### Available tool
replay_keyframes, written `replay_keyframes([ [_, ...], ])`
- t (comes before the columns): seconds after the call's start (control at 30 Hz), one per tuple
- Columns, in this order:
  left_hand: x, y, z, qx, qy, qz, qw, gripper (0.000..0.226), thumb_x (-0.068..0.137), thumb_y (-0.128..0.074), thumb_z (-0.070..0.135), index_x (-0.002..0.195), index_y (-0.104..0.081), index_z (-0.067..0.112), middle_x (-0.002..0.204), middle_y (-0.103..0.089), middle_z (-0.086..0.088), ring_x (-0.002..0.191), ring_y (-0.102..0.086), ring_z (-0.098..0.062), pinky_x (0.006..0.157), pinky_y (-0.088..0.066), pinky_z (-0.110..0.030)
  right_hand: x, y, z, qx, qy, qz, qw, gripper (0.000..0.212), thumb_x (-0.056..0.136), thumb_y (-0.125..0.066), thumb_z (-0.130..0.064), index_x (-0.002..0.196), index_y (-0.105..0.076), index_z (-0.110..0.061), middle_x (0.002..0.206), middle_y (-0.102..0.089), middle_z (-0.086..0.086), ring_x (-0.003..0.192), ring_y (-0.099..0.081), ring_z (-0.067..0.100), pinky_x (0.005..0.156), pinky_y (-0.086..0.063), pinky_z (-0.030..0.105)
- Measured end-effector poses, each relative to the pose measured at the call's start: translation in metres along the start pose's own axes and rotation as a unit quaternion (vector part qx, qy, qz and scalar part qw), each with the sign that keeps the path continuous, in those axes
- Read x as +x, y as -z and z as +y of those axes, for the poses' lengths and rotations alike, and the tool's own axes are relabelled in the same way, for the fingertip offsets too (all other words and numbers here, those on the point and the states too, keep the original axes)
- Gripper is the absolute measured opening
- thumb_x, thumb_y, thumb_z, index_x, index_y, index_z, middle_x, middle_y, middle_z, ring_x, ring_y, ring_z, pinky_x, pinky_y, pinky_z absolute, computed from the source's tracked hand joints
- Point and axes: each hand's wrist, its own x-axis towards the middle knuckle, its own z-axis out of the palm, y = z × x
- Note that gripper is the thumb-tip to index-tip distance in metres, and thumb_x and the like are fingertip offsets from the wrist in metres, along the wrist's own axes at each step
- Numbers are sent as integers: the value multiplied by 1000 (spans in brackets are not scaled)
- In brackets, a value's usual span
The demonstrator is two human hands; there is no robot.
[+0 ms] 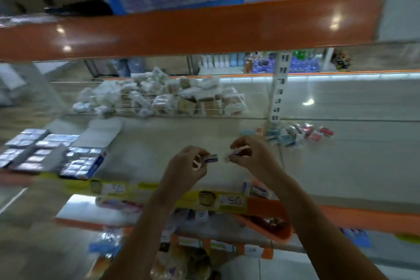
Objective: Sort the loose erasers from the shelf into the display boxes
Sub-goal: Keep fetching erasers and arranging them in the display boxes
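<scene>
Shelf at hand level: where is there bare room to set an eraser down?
The pale shelf surface is bare between the blue display boxes of erasers at left and the left hand. Another bare stretch lies right of the right hand, below the loose pile of pink and blue erasers. The wire basket of wrapped packets behind is crowded.

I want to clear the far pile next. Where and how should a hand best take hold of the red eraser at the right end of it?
Probably from above, pinching the red eraser across its short sides. It lies flat on the shelf at the pile's open right end, with neighbours only on its left. The picture is blurred, so its exact edges are unclear.
</scene>
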Motion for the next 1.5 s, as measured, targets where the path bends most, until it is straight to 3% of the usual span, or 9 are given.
replay_keyframes([
  [0.17,-33,60,-51,1,20,54,998,23,78,-68,6,100,-67,14,93,-57,2,76,-61,-12,70,-54,-26,9,-69,-46,120,-9,-60,991,24,75,-72,1,78,-61,-20,83,-65,9,81,-67,25,73,-54,36],
  [0.27,-60,100,-88,19,11,69,997,25,77,-67,2,100,-66,11,92,-54,2,77,-58,-11,70,-51,-22,12,-119,-77,183,-13,-79,980,21,76,-69,7,77,-63,-13,80,-66,10,69,-68,12,67,-56,23],
  [0.5,-112,185,-181,36,63,83,994,26,76,-69,9,101,-67,17,91,-56,7,74,-58,-9,71,-49,-23,22,-247,-130,151,7,-94,984,29,72,-74,4,84,-64,-21,87,-70,6,77,-68,18,68,-54,25],
  [0.63,-126,213,-228,38,69,92,993,25,76,-70,12,99,-66,20,91,-59,9,78,-60,-12,70,-51,-31,39,-303,-142,99,16,-70,992,30,76,-72,-1,80,-58,-28,85,-69,5,81,-68,24,74,-55,37],
  [0.73,-126,225,-259,35,71,93,992,26,75,-69,16,100,-65,22,95,-60,9,83,-60,-11,71,-49,-27,54,-329,-148,10,58,-53,997,32,78,-71,-9,78,-54,-36,78,-63,-15,72,-62,1,62,-46,10],
  [0.8,-118,231,-278,28,66,91,993,26,74,-68,18,99,-64,24,92,-58,17,80,-57,-6,70,-48,-25,67,-342,-149,-29,78,-44,996,29,78,-70,-9,80,-54,-33,77,-60,-18,69,-59,-4,59,-43,5],
  [1.0,-81,244,-323,27,34,67,997,22,74,-68,19,95,-63,22,86,-56,17,77,-57,-9,69,-50,-30,108,-373,-152,-174,123,-65,975,18,83,-64,-14,100,-59,-19,88,-56,-6,76,-57,10,63,-38,13],
  [1.17,-52,253,-353,14,3,26,1000,21,75,-69,20,94,-61,24,89,-57,19,83,-54,-3,71,-38,-7,122,-389,-145,-291,122,-85,945,14,87,-60,-22,101,-60,-21,92,-50,-7,87,-46,9,67,-28,15],
  [1.5,-25,261,-386,-19,-64,-43,997,24,80,-61,31,101,-63,21,96,-58,16,92,-53,-5,78,-46,-20,121,-412,-143,-347,47,-45,936,16,86,-63,-33,98,-54,-26,99,-50,-12,100,-45,7,83,-37,16],
])
